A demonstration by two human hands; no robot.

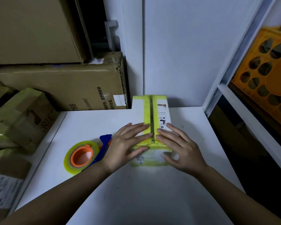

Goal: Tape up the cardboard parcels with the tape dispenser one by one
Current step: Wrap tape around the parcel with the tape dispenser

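Parcel [152, 120] on the white tabletop [136, 184], its 2 flaps pressed shut by the flat, spread fingers of the left hand [128, 143] and right hand [180, 150]: freeing either to reach the tape dispenser [88, 153] just left may let the untaped center seam reopen.

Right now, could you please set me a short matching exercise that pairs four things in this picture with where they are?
Things:
1. tape dispenser
2. small parcel
3. orange crate
4. large cardboard box

Places:
A. under both flat hands, on the white table
B. on the shelf at the far right
C. stacked against the wall at the back left
D. on the table, just beside the left hand

Pairs: 1-D, 2-A, 3-B, 4-C. The right hand presses the parcel's right flap.
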